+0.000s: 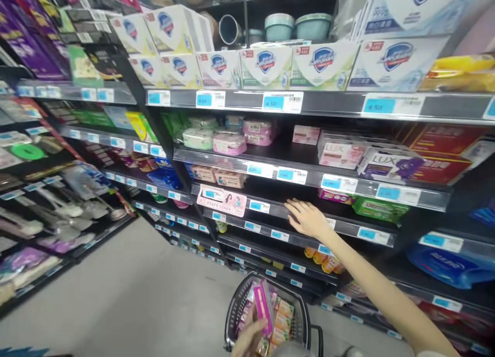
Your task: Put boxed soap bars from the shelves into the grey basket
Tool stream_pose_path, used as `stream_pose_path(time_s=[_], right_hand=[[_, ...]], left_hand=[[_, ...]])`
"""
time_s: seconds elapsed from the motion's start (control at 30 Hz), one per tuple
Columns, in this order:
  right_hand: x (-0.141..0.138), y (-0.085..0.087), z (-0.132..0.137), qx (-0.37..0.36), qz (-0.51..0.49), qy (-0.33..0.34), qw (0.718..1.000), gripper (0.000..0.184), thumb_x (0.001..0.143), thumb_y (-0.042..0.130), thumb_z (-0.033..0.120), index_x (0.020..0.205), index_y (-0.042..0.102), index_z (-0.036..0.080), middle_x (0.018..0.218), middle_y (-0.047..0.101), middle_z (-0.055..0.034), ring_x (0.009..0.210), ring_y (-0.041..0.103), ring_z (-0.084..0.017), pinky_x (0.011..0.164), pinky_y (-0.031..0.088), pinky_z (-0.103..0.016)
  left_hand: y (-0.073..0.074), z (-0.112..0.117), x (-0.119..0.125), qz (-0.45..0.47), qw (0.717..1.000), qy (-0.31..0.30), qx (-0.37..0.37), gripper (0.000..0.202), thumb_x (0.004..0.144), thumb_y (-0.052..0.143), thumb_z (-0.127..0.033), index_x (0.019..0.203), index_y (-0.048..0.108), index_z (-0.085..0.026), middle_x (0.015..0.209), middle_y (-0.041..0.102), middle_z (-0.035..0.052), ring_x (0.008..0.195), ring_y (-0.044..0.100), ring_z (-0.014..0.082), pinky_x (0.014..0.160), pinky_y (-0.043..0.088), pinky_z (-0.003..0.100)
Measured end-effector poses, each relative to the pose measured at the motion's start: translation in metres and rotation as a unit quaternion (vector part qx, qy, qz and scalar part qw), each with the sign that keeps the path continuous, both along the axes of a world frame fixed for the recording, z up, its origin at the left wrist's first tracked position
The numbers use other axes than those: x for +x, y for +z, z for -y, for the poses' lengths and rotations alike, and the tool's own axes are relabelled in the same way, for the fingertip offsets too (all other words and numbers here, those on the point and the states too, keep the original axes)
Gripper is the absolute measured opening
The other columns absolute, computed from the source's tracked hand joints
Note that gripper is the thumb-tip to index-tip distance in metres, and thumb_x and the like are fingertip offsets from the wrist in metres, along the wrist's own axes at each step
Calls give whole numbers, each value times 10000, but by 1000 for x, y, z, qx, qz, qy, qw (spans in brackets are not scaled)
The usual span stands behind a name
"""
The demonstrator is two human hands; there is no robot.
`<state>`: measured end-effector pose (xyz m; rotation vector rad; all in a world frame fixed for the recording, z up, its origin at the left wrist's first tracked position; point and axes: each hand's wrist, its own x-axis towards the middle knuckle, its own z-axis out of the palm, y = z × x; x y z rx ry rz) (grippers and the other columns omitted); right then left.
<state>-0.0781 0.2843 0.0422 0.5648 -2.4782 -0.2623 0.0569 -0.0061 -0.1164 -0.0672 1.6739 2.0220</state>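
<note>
My right hand [308,218] reaches out to a dark store shelf [270,213], fingers stretched flat near its front edge, holding nothing. A green pack [379,208] and a pink pack [332,196] lie on that shelf to the right of the hand. My left hand [249,339] shows at the bottom edge, closed on a pink pack [264,306] above a black wire basket [237,303]. The basket holds several pink and orange packs.
Shelves of soap boxes run across the view, with white boxes [266,66] on top and Lux boxes [340,153] lower. Blue price tags [282,102] line the edges. Another rack [46,192] of hanging goods stands at the left. Grey floor [135,295] lies between.
</note>
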Motion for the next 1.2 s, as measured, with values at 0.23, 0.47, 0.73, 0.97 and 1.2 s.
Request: stream_pose_path(time_s=[0.23,0.47,0.73,0.97,1.2], right_hand=[[-3,0,-2,-15,-31,14,999,421,1046,509,298,1399,635,108,1394,666,-136,1196,659,-277,960,506,-410],[-6,-4,-4,-10,-80,41,996,395,1055,502,292,1378,632,105,1354,688,-126,1161,657,-267,936,468,-386],[-7,-7,-4,-26,-67,38,997,425,1031,504,291,1404,608,116,1350,686,-131,1140,653,-285,921,452,-385],[-5,-4,-2,-16,-99,47,994,391,1050,503,288,1374,630,110,1315,702,-129,1107,672,-261,921,454,-363],[-5,-4,-2,-9,-117,52,992,380,1061,501,290,1359,641,101,1298,709,-132,1097,684,-255,910,456,-359]], left_hand=[[38,-34,-51,-22,976,159,149,876,181,991,-453,978,638,-365,897,708,-21,904,743,288,881,620,448],[126,-38,-45,-20,905,251,343,791,620,975,-381,1309,611,-249,1085,750,50,1021,709,230,986,542,393],[149,-26,-28,-81,871,302,380,766,664,857,-120,1372,611,-277,1295,730,56,1177,688,232,1043,485,346],[159,-21,-17,-132,873,302,360,748,677,860,-146,1372,623,-285,1403,684,75,1334,615,272,1112,469,384],[170,-21,-9,-181,874,293,341,740,700,893,-204,1382,625,-302,1477,638,80,1442,529,293,1181,440,422]])
